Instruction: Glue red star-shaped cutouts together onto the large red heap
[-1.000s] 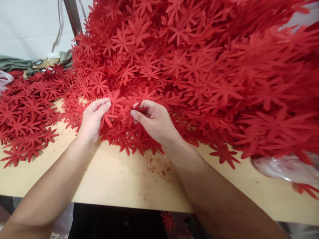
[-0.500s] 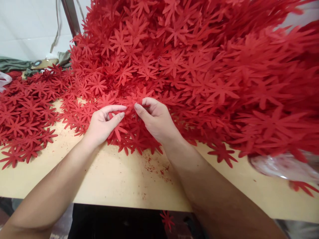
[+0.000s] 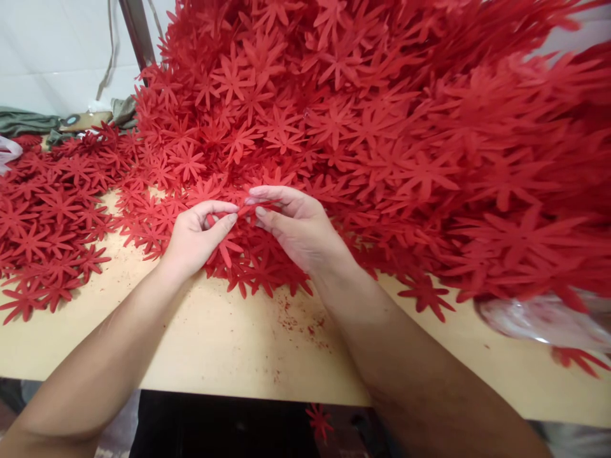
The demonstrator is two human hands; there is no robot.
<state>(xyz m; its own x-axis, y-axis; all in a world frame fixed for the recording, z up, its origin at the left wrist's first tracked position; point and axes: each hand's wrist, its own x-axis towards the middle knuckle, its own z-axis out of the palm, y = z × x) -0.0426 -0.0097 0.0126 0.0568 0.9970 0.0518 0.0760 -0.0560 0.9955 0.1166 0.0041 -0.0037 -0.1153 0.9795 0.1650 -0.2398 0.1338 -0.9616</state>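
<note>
- The wooden table [image 3: 229, 343] is closest, flat and pale, with tiny red crumbs [image 3: 305, 327] sprinkled on it
- One red flower [image 3: 319, 421] lies down below the table edge
- The left hand [image 3: 195, 236] rests at the low edge of the pile, with thumb and first finger pinched narrow on a red flower piece [image 3: 226, 245]
- The right hand [image 3: 296, 226] sits just beside it, fingertips nearly touching the left ones, and it pinches a thin flower petal [image 3: 260, 205] between thumb and fingers
- To do this well, I think the fingers should hold only one flower at a time and pull softly, since the thin petals look easy to bend or tear
- The flowers look like soft flat foam or felt, each cut like a star with many skinny petals
- On the left, flowers [image 3: 42, 235] lie spread out flat on the table
- A shiny clear plastic bag [image 3: 548, 318] peeks out on the right, under the pile
- Behind the hands, the big pile [image 3: 363, 114] climbs up high like a red hill
- Far away on the left are a crumpled green cloth [image 3: 28, 121], a metal pole [image 3: 138, 35] and a white wall [image 3: 52, 51]
</note>
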